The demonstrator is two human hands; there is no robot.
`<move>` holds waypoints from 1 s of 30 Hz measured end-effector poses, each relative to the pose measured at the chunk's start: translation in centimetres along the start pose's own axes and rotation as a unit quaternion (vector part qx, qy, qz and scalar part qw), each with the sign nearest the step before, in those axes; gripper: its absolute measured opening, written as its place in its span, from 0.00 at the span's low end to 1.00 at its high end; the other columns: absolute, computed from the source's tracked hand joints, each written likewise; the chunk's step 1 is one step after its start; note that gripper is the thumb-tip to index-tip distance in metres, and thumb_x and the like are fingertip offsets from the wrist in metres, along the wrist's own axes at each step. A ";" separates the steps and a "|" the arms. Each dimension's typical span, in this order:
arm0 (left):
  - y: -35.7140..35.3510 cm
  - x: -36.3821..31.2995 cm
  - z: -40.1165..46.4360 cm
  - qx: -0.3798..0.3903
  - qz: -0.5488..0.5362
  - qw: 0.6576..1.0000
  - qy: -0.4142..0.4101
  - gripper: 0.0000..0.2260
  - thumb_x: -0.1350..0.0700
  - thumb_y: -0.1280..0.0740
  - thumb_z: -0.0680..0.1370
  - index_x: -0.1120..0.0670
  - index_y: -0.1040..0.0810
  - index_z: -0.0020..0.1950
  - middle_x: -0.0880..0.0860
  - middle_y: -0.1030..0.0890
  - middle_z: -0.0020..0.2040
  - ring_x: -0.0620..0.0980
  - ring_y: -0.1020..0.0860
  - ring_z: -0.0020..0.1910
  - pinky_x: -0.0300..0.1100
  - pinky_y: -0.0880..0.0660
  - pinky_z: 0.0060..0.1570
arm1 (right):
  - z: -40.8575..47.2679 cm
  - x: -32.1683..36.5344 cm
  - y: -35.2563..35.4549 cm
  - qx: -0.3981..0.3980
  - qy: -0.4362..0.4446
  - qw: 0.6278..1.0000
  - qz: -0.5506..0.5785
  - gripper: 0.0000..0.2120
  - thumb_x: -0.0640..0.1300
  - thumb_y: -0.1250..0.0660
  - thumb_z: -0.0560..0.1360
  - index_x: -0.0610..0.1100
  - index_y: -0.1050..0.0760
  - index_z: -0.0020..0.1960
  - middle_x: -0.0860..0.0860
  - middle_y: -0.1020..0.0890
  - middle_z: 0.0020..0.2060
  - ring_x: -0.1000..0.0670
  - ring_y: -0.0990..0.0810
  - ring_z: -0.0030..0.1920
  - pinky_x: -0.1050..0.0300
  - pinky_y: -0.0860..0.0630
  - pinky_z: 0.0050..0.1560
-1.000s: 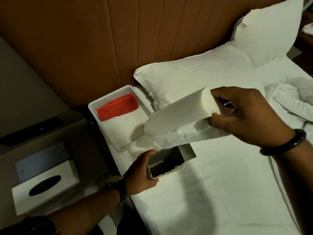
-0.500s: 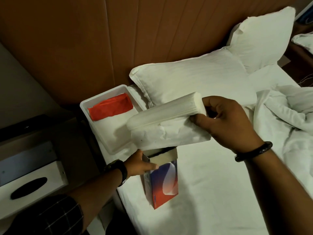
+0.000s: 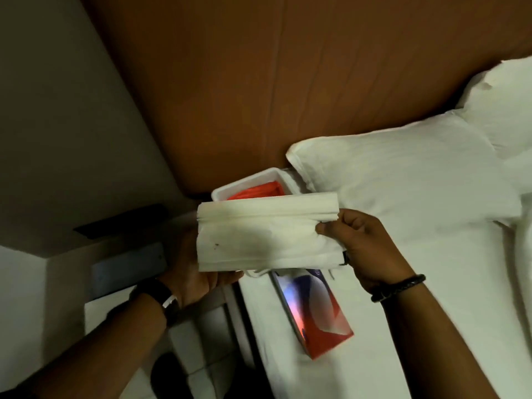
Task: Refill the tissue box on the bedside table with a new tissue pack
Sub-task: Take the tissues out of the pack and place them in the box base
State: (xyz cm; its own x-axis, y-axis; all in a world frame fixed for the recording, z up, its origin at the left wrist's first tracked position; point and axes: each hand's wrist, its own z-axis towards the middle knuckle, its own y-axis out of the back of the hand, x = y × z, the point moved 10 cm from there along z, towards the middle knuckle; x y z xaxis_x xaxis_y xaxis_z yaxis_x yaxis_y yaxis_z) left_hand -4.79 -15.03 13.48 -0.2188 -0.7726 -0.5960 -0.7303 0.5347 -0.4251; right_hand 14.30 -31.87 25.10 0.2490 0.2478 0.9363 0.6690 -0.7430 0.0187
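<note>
The left hand [image 3: 198, 272] has let go of the carton [image 3: 313, 309], which now lies on the bed [image 3: 431, 283], and cups the tissue stack [image 3: 267, 234]; the right hand [image 3: 365, 246] pinches its far end. Next, I'd guess: carry it left to the desk's tissue box, out of view.

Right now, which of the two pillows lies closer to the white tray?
The nearer, larger pillow: its left corner almost meets the white tray that holds the red item. The second pillow sits farther right, against the headboard.
</note>
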 end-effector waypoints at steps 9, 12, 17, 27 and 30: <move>17.3 -8.5 -5.3 -0.047 -0.110 0.990 -0.070 0.28 0.31 0.40 0.70 0.49 0.17 0.57 0.57 0.18 0.56 0.59 0.19 0.52 0.53 0.21 0.47 | 3.7 -4.9 -20.1 0.091 -0.104 0.990 0.003 0.09 0.44 0.28 0.67 0.40 0.19 0.44 0.44 0.16 0.37 0.46 0.22 0.32 0.58 0.32 0.32; 23.7 -9.1 -6.4 -0.063 -0.122 0.989 -0.056 0.28 0.33 0.40 0.71 0.50 0.21 0.63 0.57 0.19 0.60 0.60 0.22 0.60 0.61 0.26 0.59 | 4.9 -7.3 -26.8 0.113 -0.133 0.984 -0.025 0.04 0.40 0.30 0.72 0.39 0.20 0.44 0.42 0.20 0.36 0.47 0.26 0.31 0.61 0.36 0.29; 33.9 -9.0 -5.2 -0.149 -0.049 0.987 -0.043 0.27 0.37 0.31 0.67 0.47 0.23 0.64 0.52 0.18 0.60 0.53 0.20 0.59 0.53 0.21 0.50 | 8.0 -12.4 -36.1 0.141 -0.186 0.970 -0.074 0.09 0.42 0.30 0.73 0.37 0.20 0.49 0.42 0.15 0.44 0.43 0.18 0.40 0.55 0.25 0.37; 47.8 -0.2 5.1 -0.292 -0.072 0.954 0.002 0.12 0.42 0.35 0.76 0.44 0.23 0.56 0.50 0.19 0.57 0.52 0.21 0.56 0.48 0.21 0.44 | 15.4 -28.7 -44.1 0.130 -0.254 0.952 -0.113 0.02 0.43 0.29 0.72 0.46 0.19 0.41 0.51 0.16 0.33 0.52 0.21 0.29 0.59 0.27 0.30; 49.9 2.6 8.1 -0.320 -0.088 0.943 0.006 0.08 0.43 0.36 0.78 0.45 0.23 0.52 0.49 0.19 0.54 0.51 0.21 0.55 0.52 0.23 0.51 | 17.5 -32.6 -45.2 0.146 -0.236 0.953 -0.120 0.06 0.40 0.30 0.74 0.46 0.18 0.38 0.52 0.16 0.30 0.55 0.21 0.26 0.63 0.28 0.25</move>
State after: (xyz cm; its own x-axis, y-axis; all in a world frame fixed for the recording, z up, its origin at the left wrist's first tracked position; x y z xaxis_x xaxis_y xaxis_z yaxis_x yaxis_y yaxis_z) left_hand -36.58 12.39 -14.81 -0.0621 -0.8361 -0.5450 -0.9963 0.0845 -0.0161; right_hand -11.86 4.51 -12.43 0.3055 0.6926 0.6534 0.8960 -0.4413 0.0489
